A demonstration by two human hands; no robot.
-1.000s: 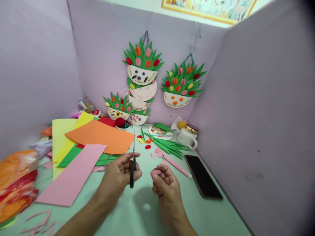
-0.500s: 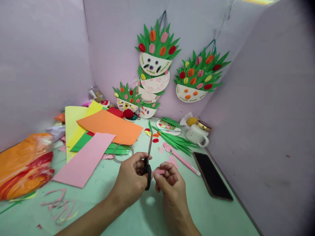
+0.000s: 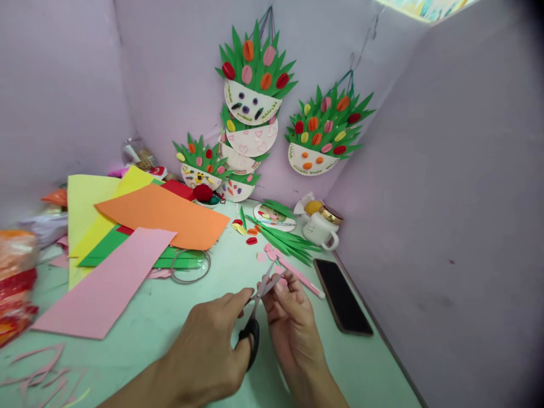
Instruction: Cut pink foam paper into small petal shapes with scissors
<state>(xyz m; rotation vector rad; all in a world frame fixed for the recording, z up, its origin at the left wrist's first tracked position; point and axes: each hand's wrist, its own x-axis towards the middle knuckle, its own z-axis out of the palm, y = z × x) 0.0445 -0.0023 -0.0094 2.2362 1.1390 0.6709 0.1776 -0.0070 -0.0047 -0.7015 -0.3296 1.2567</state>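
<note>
My left hand [image 3: 212,345] grips black-handled scissors [image 3: 255,317], whose blades are parted and point up and to the right. My right hand [image 3: 289,314] pinches a small pink paper piece [image 3: 278,277] right at the blades' tips. Both hands hover low over the pale green table [image 3: 178,317], close together near its front middle. Just beyond the hands lie several cut paper ovals [image 3: 253,237] in pink, red and yellow.
Pink [image 3: 106,280], orange [image 3: 164,215], yellow and green paper sheets lie at left, with a wire ring [image 3: 190,266] beside them. A black phone [image 3: 342,294], a pink pen [image 3: 301,277], green paper leaves [image 3: 284,241] and a white mug [image 3: 319,229] sit at right. Paper flower baskets [image 3: 253,96] hang on the wall.
The scissors tilted from nearly upright to slanting right and their blades opened. My right hand brought the pink piece up to the blades. The view shifted.
</note>
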